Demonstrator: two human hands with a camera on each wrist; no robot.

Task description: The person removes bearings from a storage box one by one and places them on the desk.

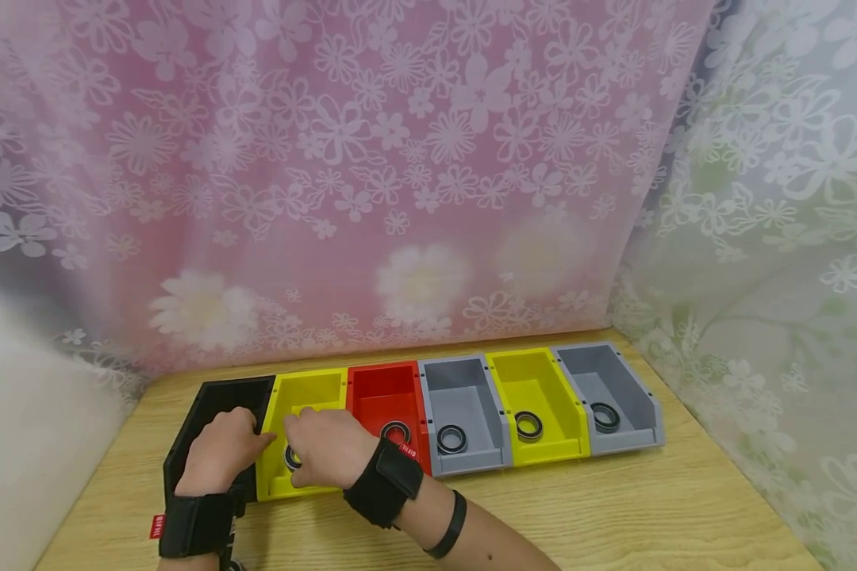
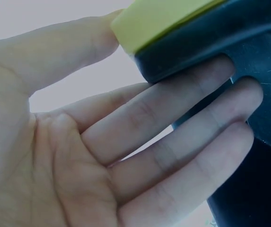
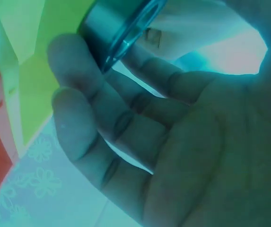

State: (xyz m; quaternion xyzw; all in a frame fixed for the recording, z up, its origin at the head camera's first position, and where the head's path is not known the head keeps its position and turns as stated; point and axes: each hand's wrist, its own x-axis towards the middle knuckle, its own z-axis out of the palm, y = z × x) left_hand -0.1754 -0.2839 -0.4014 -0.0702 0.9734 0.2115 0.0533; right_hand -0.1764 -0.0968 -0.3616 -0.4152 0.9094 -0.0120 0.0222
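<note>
My left hand (image 1: 224, 446) is at the wall between the black bin (image 1: 179, 452) and the left yellow bin (image 1: 268, 478). In the left wrist view its thumb lies on the yellow rim (image 2: 144, 23) and its fingers (image 2: 173, 109) on the black side, pinching the joined walls. My right hand (image 1: 332, 446) is over the left yellow bin. A dark ball bearing (image 3: 111, 30) is held in its curled fingers in the right wrist view. From the head, a bearing (image 1: 290, 458) shows between the two hands, partly hidden by the right one.
Joined on the right are a red bin (image 1: 382, 381), a grey bin (image 1: 464, 396), another yellow bin (image 1: 532, 388) and another grey bin (image 1: 600, 381), each with a bearing inside. A wooden table (image 1: 543, 515) carries the row; a floral curtain (image 1: 400, 159) hangs behind.
</note>
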